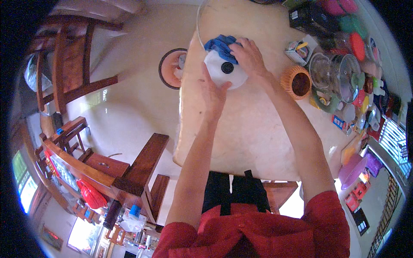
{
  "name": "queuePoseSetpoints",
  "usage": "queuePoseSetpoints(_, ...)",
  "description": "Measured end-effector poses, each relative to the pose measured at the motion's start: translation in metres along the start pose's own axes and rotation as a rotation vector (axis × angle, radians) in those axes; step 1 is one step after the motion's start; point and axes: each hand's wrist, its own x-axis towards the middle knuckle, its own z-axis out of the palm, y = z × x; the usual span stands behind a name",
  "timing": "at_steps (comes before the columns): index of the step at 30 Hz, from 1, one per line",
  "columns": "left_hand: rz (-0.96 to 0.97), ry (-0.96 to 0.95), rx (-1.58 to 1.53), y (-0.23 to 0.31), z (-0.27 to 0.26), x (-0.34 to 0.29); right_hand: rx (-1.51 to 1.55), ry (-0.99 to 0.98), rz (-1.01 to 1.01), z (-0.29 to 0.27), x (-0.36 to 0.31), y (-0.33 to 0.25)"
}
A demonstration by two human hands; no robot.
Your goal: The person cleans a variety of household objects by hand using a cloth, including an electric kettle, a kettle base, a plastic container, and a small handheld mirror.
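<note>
On the pale table (262,129), toward its far left edge, stands a rounded white appliance (217,71) with a round black knob on top. Its exact kind is not clear. My left hand (213,92) steadies its near left side, fingers along the edge and thumb across the front. A crumpled blue cloth (220,45) is under the fingers of my right hand (249,56), pressed against the far side of the appliance. Part of the cloth is hidden by those fingers. A white cord (199,26) runs along the table edge beside the cloth.
Right of my right arm stand an orange ribbed pot (297,82), a glass pot with lid (346,73), a small box of odds and ends (300,51) and more clutter. A round bin (170,69) sits on the floor left of the table, near a wooden bench (148,159).
</note>
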Motion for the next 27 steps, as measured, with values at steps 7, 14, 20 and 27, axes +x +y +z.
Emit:
queuePoseSetpoints(7,0.038,-0.097,0.200,-0.011,-0.002,0.003,0.092,0.123,-0.022,0.009,-0.100,-0.029)
queuePoseSetpoints(14,0.005,-0.067,0.259,0.006,-0.006,-0.002,0.007,0.190,0.256,0.011,-0.006,-0.015)
queuePoseSetpoints(20,0.035,-0.182,0.353,0.008,-0.011,0.006,-0.135,0.221,0.124,0.024,-0.100,-0.031)
queuePoseSetpoints(27,0.659,-0.556,0.957,-0.010,-0.040,0.096,-0.171,0.036,-0.090,0.020,-0.100,-0.091)
